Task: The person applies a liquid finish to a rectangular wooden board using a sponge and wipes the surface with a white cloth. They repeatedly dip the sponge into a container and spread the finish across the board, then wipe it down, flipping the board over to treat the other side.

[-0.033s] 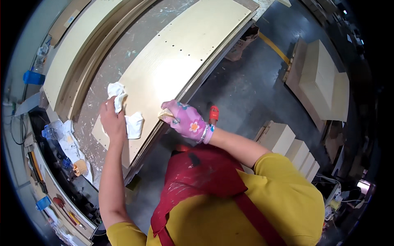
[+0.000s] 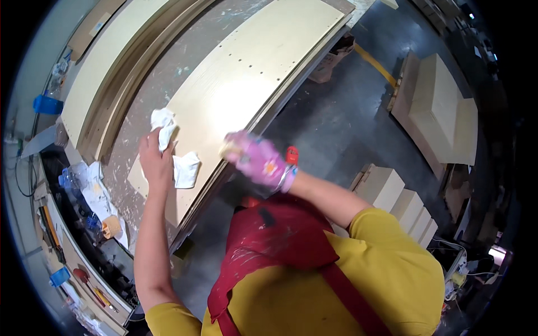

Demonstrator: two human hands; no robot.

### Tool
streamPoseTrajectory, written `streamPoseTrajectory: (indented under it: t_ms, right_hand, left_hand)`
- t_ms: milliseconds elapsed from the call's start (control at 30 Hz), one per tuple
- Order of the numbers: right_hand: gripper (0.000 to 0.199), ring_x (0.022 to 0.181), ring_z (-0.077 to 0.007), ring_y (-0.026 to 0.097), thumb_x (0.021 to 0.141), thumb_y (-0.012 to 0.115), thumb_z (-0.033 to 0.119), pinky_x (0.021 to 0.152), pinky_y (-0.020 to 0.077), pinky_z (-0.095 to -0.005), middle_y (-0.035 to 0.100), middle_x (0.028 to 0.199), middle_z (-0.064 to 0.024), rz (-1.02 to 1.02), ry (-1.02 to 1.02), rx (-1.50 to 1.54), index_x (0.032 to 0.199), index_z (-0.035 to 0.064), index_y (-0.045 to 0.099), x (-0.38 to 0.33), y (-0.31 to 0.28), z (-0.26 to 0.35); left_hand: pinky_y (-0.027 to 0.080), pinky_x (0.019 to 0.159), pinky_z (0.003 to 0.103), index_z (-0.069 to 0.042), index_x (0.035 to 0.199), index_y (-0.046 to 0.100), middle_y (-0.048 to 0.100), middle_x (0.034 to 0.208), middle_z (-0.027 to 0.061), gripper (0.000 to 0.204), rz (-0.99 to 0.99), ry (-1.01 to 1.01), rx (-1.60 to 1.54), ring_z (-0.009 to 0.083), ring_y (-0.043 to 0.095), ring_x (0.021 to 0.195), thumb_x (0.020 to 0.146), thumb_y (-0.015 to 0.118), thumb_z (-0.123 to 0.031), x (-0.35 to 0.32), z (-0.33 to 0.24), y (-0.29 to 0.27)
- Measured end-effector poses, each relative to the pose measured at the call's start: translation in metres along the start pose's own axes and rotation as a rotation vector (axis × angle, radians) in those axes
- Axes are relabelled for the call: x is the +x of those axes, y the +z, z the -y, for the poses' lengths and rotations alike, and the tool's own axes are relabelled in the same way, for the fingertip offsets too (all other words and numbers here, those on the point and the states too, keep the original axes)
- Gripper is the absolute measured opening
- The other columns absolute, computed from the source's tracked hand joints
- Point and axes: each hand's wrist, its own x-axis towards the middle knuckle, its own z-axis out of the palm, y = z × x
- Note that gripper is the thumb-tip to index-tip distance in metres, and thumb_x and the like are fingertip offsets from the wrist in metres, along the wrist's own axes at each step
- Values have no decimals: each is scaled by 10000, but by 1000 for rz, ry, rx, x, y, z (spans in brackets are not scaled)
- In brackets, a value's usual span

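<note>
1. Nothing much has shifted since the earlier frame: both hands sit at the same spots on the pale wood panel (image 2: pixel 246 84), so the rubbing of its near end looks to be in mid-stroke rather than finished.

2. Bare, the left hand (image 2: pixel 154 159) is closed around a crumpled white rag (image 2: pixel 163 126), fingers bunched on the cloth and its heel resting on the panel. A second piece of white cloth (image 2: pixel 185 169) lies on the board just beside that hand, touching its edge.

3. Wearing a pink glove, the right hand (image 2: pixel 259 161) is curled over a small pale pad (image 2: pixel 228 149), which it presses against the panel near the long edge facing the person. How tightly the fingers close on it cannot be told, as the glove is motion-blurred.

4. Drilled with rows of small holes, the panel lies flat on a paint-flecked workbench (image 2: pixel 162 84), running diagonally away from the person, who wears a yellow shirt and a red apron (image 2: pixel 280 246).

5. More boards are stacked along the far side of the bench (image 2: pixel 106 56), and pale boxes (image 2: pixel 386 187) stand on the dark floor to the right.
</note>
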Motion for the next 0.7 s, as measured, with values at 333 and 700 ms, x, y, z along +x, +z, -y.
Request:
streamPoseTrajectory:
  t_ms: [333,700]
  right_hand:
    - [286,826,-350,645,868,619,229,755,521,-413,635,991,-185,-279,245,2,1080,41,582,10,-26,1]
    - [282,850,-366,633,880,605,229,731,517,-422,625,975,-205,-300,319,-44,1076,30,566,5,2,28]
  left_hand:
    - [434,945,451,-104,1143,584,443,1344,205,561,308,255,93,403,475,1185,645,799,-244,-33,27,-62]
    - [445,837,424,-27,1028,548,540,1019,188,366,542,166,177,373,545,980,737,622,-237,16,47,-69]
